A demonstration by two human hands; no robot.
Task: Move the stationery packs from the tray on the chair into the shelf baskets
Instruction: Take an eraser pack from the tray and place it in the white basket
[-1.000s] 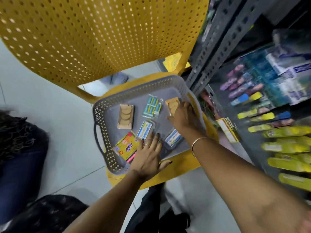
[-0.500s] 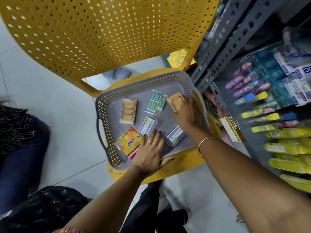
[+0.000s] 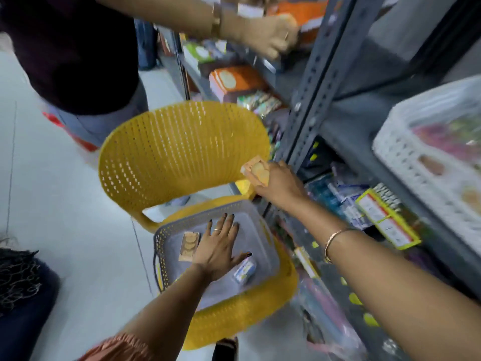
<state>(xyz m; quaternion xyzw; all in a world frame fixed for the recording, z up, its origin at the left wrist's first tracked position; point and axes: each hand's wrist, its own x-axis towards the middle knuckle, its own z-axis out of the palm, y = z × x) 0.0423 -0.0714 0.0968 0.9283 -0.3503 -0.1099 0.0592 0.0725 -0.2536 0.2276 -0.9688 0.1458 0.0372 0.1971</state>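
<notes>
A grey perforated tray [image 3: 263, 225] sits on the seat of a yellow chair [image 3: 182, 149]. My right hand [image 3: 279, 182] is raised above the tray's far right corner, shut on a tan pack of round pieces [image 3: 256, 170]. My left hand [image 3: 217, 250] lies flat inside the tray with fingers spread, covering some packs. A second tan pack [image 3: 189, 246] lies just left of that hand, and a small white-and-blue pack [image 3: 244, 269] lies by its thumb. A white lattice basket [image 3: 406, 142] stands on the shelf at the right.
Grey metal shelving [image 3: 320, 79] runs along the right, crowded with stationery, a yellow-edged box [image 3: 385, 222] and orange boxes. Another person in a dark top stands behind the chair, their hand [image 3: 270, 39] reaching into an upper shelf. Pale tiled floor lies to the left.
My right hand has closed on the tan pack and lifted it out of the tray toward the shelf. My view has tilted up. My left hand has slid further into the tray.
</notes>
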